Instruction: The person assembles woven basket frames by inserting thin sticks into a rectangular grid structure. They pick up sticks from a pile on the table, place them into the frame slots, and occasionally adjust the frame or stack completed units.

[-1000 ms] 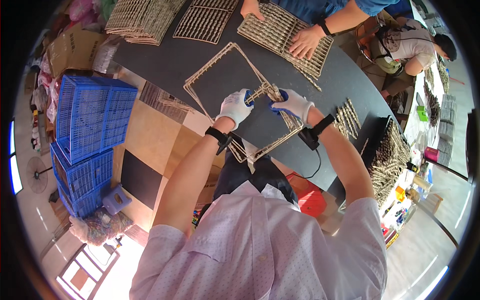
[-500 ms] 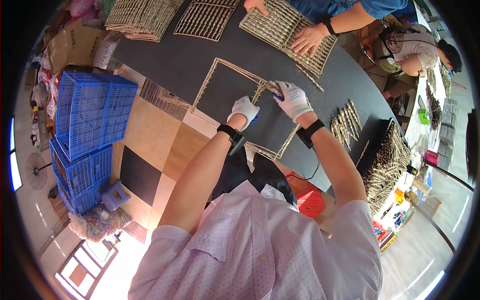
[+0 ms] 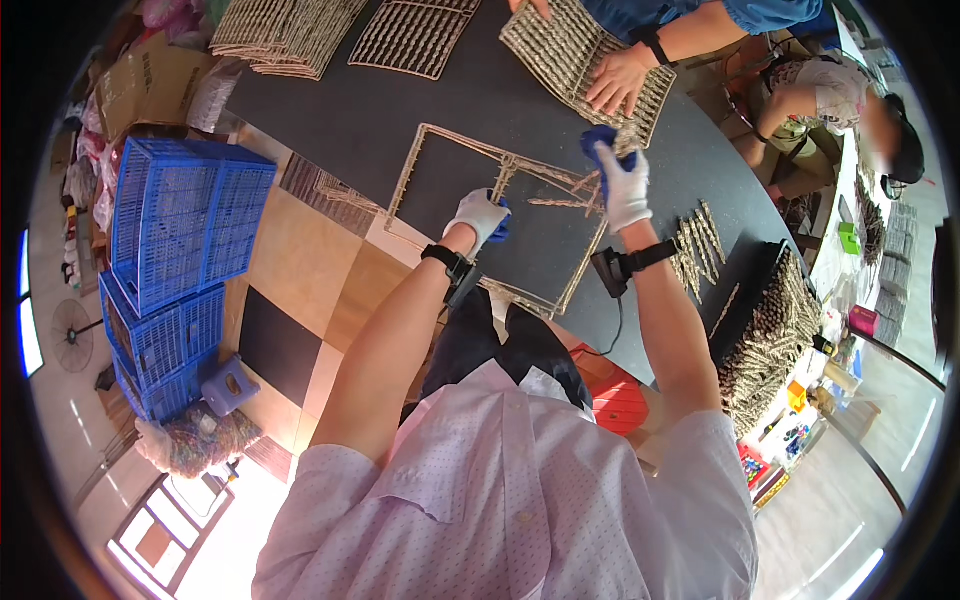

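Observation:
A rectangular frame (image 3: 403, 182) wrapped in twisted tan cord lies on the dark table in front of me, split by a crossbar (image 3: 503, 178). My left hand (image 3: 477, 217), in a white glove with a blue palm, is closed around the near part of that crossbar. Several short twisted strips (image 3: 562, 203) lie loosely across the frame's right half. Just past the frame's right side, my right hand (image 3: 625, 185) is raised in a matching glove, its blue fingers apart with nothing visible in them.
Across the table (image 3: 330, 130), a co-worker's hand (image 3: 615, 78) presses on a woven panel (image 3: 560, 50). Finished panels (image 3: 285, 35) are stacked at far left. Loose strips (image 3: 700, 240) and a heaped black bin (image 3: 775, 340) stand right. Blue crates (image 3: 185, 225) stand left; another person (image 3: 820, 100) sits far right.
My right hand has moved right, away from the crossbar, letting go of the strips, which now lie spread in the frame. My left hand has shifted slightly left. The co-worker's panel has tilted.

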### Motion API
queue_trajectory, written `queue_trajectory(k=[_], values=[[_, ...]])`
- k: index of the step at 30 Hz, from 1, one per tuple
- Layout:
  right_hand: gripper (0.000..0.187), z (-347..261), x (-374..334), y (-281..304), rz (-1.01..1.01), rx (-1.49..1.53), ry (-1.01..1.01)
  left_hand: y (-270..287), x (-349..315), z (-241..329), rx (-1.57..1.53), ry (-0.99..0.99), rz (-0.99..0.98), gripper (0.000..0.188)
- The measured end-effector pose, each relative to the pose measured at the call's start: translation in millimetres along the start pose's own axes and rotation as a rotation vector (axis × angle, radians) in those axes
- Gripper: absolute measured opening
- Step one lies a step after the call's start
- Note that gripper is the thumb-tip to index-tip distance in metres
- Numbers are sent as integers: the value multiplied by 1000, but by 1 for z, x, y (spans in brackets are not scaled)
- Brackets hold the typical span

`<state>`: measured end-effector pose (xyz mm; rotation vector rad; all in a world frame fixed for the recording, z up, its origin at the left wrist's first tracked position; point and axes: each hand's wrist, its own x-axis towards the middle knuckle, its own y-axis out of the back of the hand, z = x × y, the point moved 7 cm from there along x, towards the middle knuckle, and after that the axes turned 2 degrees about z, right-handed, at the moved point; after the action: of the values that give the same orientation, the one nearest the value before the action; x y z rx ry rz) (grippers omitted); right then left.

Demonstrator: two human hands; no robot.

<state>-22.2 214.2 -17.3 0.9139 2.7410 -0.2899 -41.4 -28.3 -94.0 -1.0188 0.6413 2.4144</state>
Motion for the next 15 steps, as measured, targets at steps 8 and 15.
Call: queue_trajectory(k=[8, 15], values=[[25, -17, 19, 17, -428, 159, -320, 13, -2, 7, 296, -453, 235, 22], [37, 5, -19, -20, -949, -709, -195, 8, -22, 49, 489, -642, 365, 39]])
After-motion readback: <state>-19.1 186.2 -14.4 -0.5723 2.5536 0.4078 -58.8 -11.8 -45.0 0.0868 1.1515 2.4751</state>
